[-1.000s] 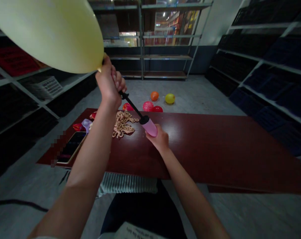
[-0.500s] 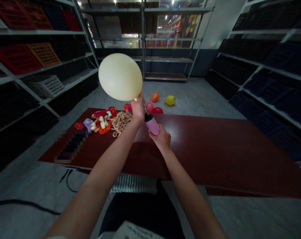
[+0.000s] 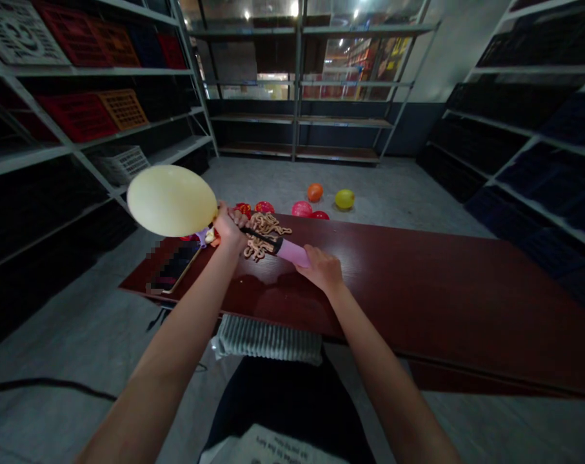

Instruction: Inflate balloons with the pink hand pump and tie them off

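One head-worn view, looking from above the near edge of the glossy, long red-brown wooden table (image 3: pixel 418 290). Faces forward and down across it, close range.

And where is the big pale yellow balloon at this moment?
In the head view, the pale yellow balloon is left of centre, against the left hand, above the phone in the picture.

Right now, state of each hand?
Left hand: closed, holding the black rod at the neck of the pale yellow balloon.
Right hand: closed on the pink pump body.

Smooth balloon (image 3: pixel 171 201), plastic pump (image 3: pixel 292 252), glossy wooden table (image 3: pixel 418 283)
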`<state>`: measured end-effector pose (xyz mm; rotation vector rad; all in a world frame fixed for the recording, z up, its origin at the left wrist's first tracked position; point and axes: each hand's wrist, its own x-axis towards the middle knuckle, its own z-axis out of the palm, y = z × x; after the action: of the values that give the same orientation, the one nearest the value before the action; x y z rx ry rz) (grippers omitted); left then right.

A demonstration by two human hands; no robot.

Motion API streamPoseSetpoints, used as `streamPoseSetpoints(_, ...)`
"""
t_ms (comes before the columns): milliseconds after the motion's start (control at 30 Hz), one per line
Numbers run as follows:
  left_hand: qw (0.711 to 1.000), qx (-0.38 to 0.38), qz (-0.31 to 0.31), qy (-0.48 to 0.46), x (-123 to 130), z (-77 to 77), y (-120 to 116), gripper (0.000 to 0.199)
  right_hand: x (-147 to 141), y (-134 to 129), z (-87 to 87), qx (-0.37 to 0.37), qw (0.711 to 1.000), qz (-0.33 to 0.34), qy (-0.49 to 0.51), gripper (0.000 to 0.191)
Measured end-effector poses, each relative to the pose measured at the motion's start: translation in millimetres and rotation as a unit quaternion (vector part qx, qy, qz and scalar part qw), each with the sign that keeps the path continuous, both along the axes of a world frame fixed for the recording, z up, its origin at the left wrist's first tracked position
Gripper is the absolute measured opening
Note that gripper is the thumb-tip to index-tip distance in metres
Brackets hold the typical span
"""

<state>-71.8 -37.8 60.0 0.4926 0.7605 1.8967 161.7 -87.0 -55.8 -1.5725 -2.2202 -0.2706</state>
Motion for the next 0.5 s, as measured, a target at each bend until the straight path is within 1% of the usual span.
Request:
streamPoseSetpoints(67, 0.999, -0.023, 0.025, -0.03, -12, 12.9, -11, 0.054, 0, 0, -2.7, 0.012, 1.0, 0.017, -0.003, 0.036)
streamPoseSetpoints(167, 0.996, -0.039, 0.057, -0.062, -26, 40.0, -28, 0.054, -1, 3, -7.5, 0.033, 0.998, 0.045, 0.017, 0.034)
streamPoseSetpoints(233, 0.996, -0.031, 0.064, -0.052, -31, 59.6, -36, 0.055, -2, 5, -8.9, 0.04, 0.997, 0.058, 0.038, 0.036)
streamPoseSetpoints(300, 0.998, -0.008, 0.049, -0.029, -33, 76.9, -40, 0.055, -4, 6, -7.7, 0.041, 0.995, 0.062, 0.063, 0.037)
streamPoseSetpoints(400, 0.999, 0.044, 0.017, 0.008, -21, 94.8, -36, 0.059, -3, 5, -2.2, 0.027, 0.993, 0.05, 0.104, 0.041)
streamPoseSetpoints(500, 0.996, 0.084, -0.015, 0.034, 7, 105.3, -21, 0.06, 3, 3, 2.0, 0.004, 0.989, 0.014, 0.147, 0.043)
